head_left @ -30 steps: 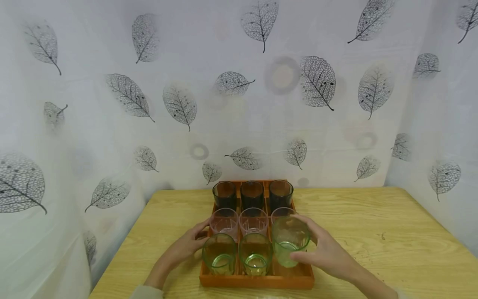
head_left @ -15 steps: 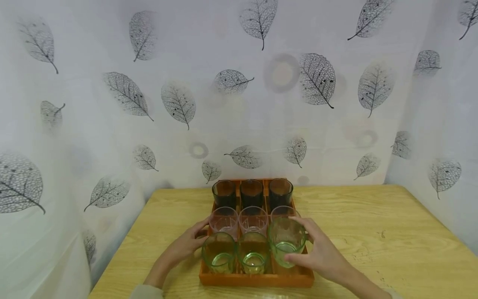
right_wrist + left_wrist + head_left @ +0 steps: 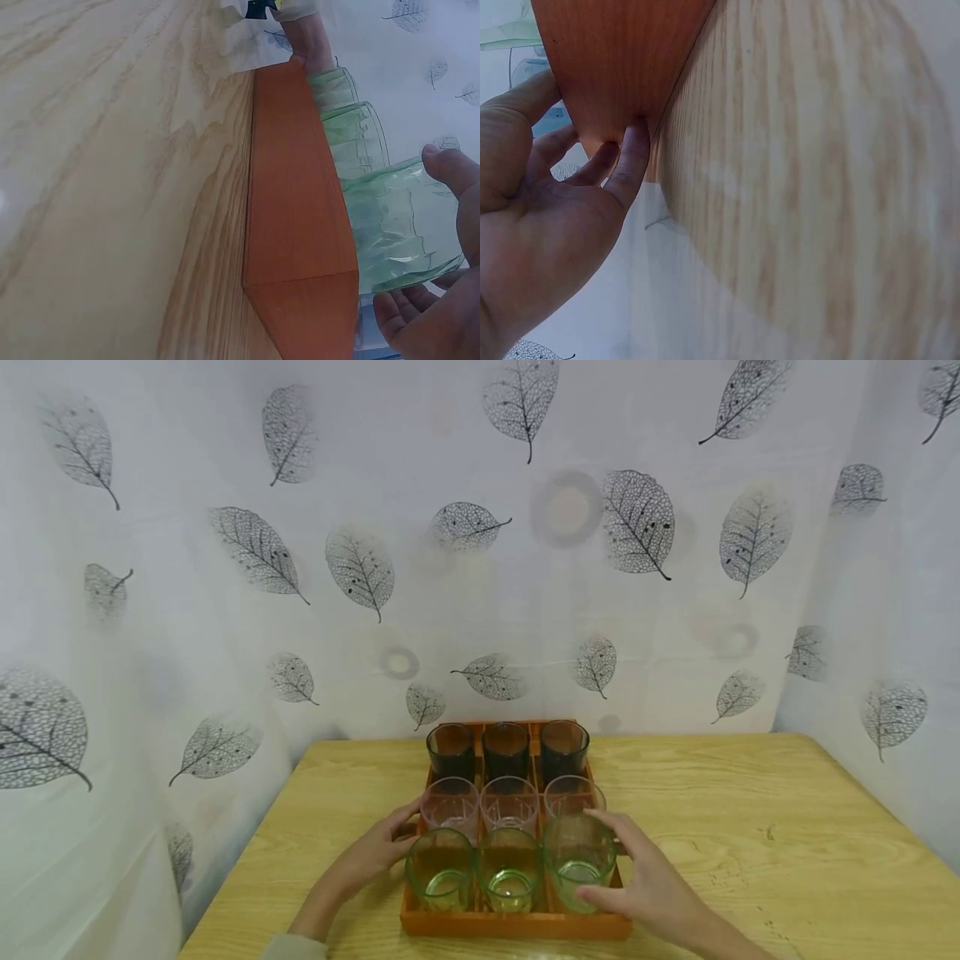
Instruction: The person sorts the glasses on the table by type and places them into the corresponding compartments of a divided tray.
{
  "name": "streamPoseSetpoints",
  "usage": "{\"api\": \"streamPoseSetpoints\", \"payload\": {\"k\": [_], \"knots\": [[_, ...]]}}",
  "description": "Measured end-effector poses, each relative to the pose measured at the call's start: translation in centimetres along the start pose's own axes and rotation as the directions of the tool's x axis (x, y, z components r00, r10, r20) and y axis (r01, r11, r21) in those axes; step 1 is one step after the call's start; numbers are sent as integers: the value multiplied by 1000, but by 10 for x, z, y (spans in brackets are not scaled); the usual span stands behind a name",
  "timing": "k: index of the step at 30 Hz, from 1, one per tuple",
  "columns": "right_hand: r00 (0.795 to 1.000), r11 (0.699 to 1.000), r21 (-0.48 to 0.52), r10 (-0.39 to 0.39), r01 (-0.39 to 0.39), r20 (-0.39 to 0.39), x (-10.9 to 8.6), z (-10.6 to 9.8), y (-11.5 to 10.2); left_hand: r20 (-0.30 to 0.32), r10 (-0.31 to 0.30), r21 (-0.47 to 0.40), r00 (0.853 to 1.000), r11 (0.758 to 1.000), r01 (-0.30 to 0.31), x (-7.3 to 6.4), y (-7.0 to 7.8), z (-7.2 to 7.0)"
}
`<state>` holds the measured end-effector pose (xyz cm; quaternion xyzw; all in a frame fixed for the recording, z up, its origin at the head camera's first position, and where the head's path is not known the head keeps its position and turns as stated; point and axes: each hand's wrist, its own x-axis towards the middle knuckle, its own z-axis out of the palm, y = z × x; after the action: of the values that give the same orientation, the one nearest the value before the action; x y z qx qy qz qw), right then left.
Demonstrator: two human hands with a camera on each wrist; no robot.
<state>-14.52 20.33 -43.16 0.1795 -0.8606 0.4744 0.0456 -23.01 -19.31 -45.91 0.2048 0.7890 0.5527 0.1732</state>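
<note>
My right hand [image 3: 652, 881] holds a clear green drinking glass [image 3: 573, 860] by its side, thumb at the near side and fingers at the far side. The glass stands low in the front right compartment of the orange-brown wooden tray [image 3: 517, 926]. In the right wrist view, the held glass [image 3: 405, 225] rises above the tray wall [image 3: 296, 187]. At the tray's left side, my left hand [image 3: 371, 856] rests with extended fingers. The left wrist view shows its fingertips [image 3: 636, 139] against the tray's outer wall [image 3: 622, 60] and its thumb at the rim.
Two more green glasses, the left [image 3: 441, 870] and middle [image 3: 512, 870], stand in the front row. Behind them is a row of pinkish clear glasses [image 3: 510, 802], then dark glasses [image 3: 506, 750]. The tray sits on a wood-grain table [image 3: 735, 810] before a leaf-print curtain [image 3: 495, 602].
My right hand has lowered the green glass into the front right compartment, moving it slightly left and toward me. My left hand has stayed at the tray's side.
</note>
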Motion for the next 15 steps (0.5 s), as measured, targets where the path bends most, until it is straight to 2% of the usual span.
{"api": "streamPoseSetpoints", "payload": {"k": [4,11,15], "knots": [[999,999,-12,-33,33,2,-5,1,4,0,6,4,1000,1000,-6,0,0,0],[984,990,-42,-140,136,-111,-7,-2,14,-10,-1,10,1000,1000,1,1,-1,0],[988,994,-12,-106,106,-113,-7,-6,17,-10,-3,8,1000,1000,3,1,-2,1]]}}
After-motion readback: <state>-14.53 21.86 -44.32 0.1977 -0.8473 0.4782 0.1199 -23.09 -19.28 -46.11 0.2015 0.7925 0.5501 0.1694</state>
